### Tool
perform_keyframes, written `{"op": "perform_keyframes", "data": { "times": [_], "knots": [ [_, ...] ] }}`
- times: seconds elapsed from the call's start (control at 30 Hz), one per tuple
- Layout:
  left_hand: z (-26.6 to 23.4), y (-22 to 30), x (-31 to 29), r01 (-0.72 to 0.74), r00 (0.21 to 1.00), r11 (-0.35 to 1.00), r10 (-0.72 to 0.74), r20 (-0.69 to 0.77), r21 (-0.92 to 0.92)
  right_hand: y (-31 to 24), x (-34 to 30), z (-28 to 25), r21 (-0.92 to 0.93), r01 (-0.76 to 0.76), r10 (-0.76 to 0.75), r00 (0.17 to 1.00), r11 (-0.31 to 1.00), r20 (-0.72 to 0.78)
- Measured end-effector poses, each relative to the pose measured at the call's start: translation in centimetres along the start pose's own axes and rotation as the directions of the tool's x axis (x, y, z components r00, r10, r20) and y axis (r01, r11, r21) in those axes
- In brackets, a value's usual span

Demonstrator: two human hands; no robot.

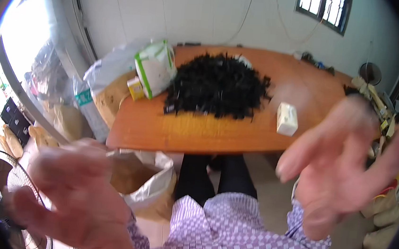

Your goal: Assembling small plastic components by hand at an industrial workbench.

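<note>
Both hands are raised close to the camera, blurred by motion. My left hand (77,192) is at the lower left, in front of an open paper sack (155,194); its fingers are loosely bent, thumb apart, and nothing shows in it. At the right, my right hand (338,170) spreads its fingers in front of the table's right side, holding nothing. On the wooden table (175,129) lies a large heap of short black strips (219,86). A small whitish pack (287,119) sits right of the heap, nearest my right hand.
Left of the heap stand a white bag with green edging (154,68) and a small yellow box (135,88). A fan (14,175) and stuffed bags (62,117) are on the left. Clutter (383,112) and brown sacks (384,240) line the right.
</note>
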State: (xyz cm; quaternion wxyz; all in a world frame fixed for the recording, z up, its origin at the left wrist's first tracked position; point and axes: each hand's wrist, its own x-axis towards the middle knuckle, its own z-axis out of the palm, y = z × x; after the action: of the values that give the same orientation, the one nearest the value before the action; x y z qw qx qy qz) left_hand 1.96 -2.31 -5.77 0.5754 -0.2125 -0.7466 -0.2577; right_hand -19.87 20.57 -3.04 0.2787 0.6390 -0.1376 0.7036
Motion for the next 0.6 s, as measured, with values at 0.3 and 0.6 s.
{"op": "perform_keyframes", "data": {
  "times": [0.3, 0.6],
  "knots": [
    [0.3, -5.2, -3.3, 0.201, 0.898, 0.969, -0.24, -0.368, -0.142, 6.3, -5.0, -8.8, -0.127, -0.204, 0.221, 0.965, 0.971, 0.143],
    [1.1, -14.6, -2.5, 0.371, 0.855, 0.859, -0.167, -0.491, 0.353, 16.0, -8.4, -1.3, -0.21, -0.17, 0.227, 0.931, 0.963, 0.286]
  ]
}}
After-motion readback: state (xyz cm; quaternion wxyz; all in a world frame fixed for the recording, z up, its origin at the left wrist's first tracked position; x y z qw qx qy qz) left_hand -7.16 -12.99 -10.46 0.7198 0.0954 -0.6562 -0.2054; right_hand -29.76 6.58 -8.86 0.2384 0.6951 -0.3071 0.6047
